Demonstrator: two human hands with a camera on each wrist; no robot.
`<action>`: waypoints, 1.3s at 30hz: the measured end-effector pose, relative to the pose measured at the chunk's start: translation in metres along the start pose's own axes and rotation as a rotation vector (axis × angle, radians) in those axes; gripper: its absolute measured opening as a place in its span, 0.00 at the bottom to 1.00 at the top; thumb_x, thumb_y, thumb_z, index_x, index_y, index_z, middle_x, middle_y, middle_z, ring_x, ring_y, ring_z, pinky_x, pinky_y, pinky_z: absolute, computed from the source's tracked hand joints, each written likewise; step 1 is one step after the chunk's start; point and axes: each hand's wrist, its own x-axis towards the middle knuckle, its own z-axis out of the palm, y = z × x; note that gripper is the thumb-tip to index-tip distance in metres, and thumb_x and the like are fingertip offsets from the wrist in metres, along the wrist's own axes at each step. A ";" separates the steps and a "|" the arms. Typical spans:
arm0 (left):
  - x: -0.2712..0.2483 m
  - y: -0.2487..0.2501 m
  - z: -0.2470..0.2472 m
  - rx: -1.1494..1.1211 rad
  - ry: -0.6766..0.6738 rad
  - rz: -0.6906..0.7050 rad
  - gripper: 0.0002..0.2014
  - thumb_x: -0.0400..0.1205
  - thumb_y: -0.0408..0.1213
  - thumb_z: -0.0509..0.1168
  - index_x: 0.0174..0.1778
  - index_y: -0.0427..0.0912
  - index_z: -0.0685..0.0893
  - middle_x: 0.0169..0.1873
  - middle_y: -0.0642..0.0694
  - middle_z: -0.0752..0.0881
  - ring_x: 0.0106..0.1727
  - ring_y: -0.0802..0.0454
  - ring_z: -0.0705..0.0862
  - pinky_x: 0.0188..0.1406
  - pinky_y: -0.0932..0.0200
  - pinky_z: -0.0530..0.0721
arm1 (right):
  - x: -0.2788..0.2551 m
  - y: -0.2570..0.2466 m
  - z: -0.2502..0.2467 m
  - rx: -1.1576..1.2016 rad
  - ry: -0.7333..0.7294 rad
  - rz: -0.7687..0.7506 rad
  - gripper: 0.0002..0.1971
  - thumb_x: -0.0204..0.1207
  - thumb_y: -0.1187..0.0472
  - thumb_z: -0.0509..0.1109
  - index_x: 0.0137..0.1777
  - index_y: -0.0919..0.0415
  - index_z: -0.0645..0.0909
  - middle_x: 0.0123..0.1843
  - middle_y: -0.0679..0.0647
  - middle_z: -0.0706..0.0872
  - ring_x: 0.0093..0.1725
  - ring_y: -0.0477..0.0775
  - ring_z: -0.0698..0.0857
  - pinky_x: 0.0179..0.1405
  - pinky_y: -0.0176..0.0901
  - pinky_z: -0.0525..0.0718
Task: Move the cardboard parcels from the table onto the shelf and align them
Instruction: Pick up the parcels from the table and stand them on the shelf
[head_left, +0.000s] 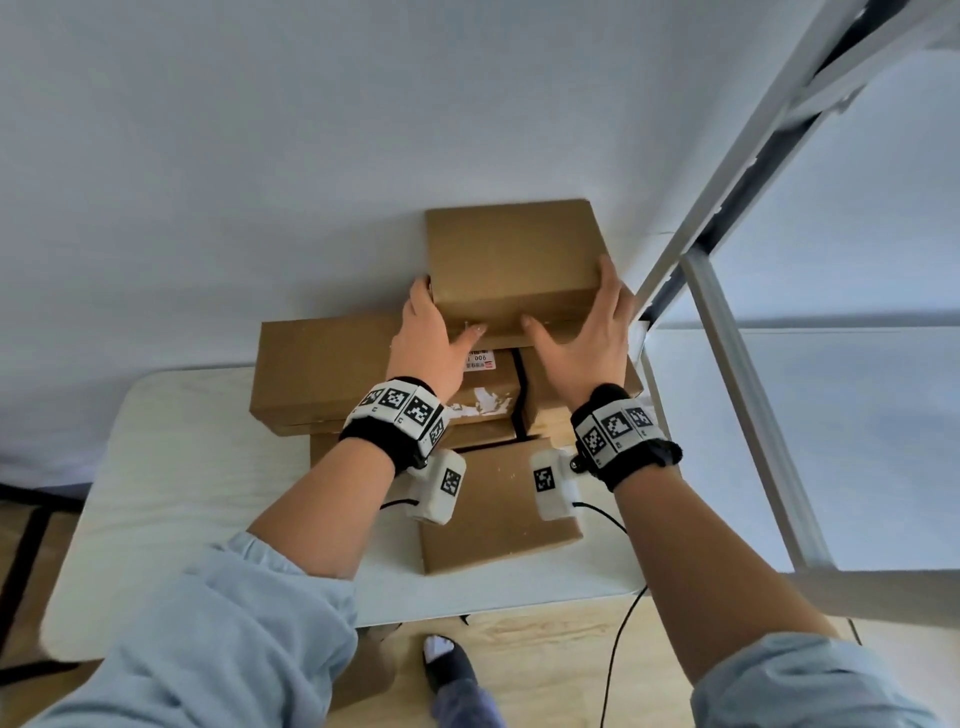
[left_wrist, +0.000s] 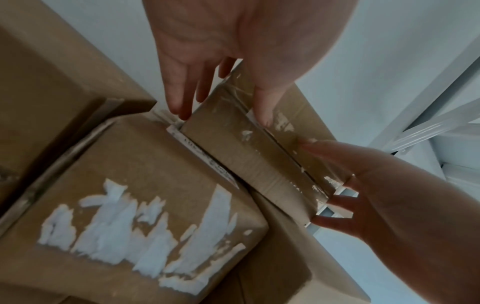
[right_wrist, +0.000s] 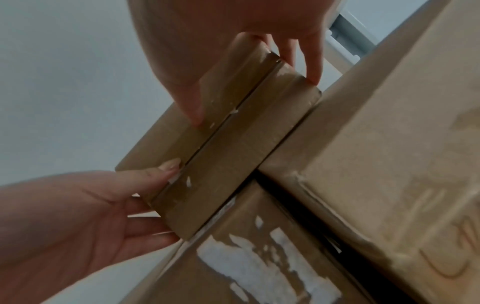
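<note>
I hold a flat brown cardboard parcel (head_left: 511, 260) (left_wrist: 249, 162) (right_wrist: 228, 152) between both hands at the top of a pile of parcels. My left hand (head_left: 441, 317) (left_wrist: 223, 111) lays straight fingers down its left end, with the thumb on the near face. My right hand (head_left: 587, 322) (right_wrist: 254, 92) does the same at the right end. The parcel's lower edge meets a parcel with a torn white label (head_left: 483, 400) (left_wrist: 145, 236) and another parcel to the right (head_left: 545, 410) (right_wrist: 389, 164). Whether it rests on them or hangs just above, I cannot tell.
A large box (head_left: 322, 374) stands at the left of the pile and a flat parcel (head_left: 493, 519) lies in front, all on a white table (head_left: 182, 493). The white metal shelf frame (head_left: 727, 364) rises at the right. A wall stands behind. A cable (head_left: 618, 649) hangs from my right wrist.
</note>
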 end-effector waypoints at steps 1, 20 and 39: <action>-0.001 0.000 0.000 -0.008 0.012 0.007 0.43 0.81 0.50 0.72 0.84 0.40 0.55 0.79 0.40 0.71 0.75 0.37 0.76 0.75 0.39 0.74 | -0.001 -0.001 0.001 0.000 0.001 -0.001 0.51 0.68 0.44 0.79 0.86 0.49 0.53 0.79 0.58 0.64 0.74 0.60 0.73 0.69 0.52 0.77; -0.134 0.040 -0.093 -0.120 0.315 0.278 0.29 0.85 0.50 0.66 0.74 0.41 0.62 0.60 0.36 0.83 0.57 0.39 0.85 0.53 0.52 0.84 | -0.115 -0.097 -0.098 -0.001 0.176 -0.151 0.56 0.65 0.39 0.78 0.86 0.43 0.45 0.84 0.55 0.56 0.82 0.61 0.62 0.80 0.62 0.68; -0.367 0.067 -0.137 -0.218 0.292 0.596 0.37 0.87 0.55 0.58 0.87 0.44 0.50 0.84 0.40 0.64 0.82 0.44 0.66 0.77 0.51 0.68 | -0.334 -0.112 -0.237 -0.018 0.452 -0.268 0.48 0.72 0.37 0.75 0.86 0.52 0.57 0.85 0.59 0.56 0.83 0.60 0.61 0.81 0.60 0.67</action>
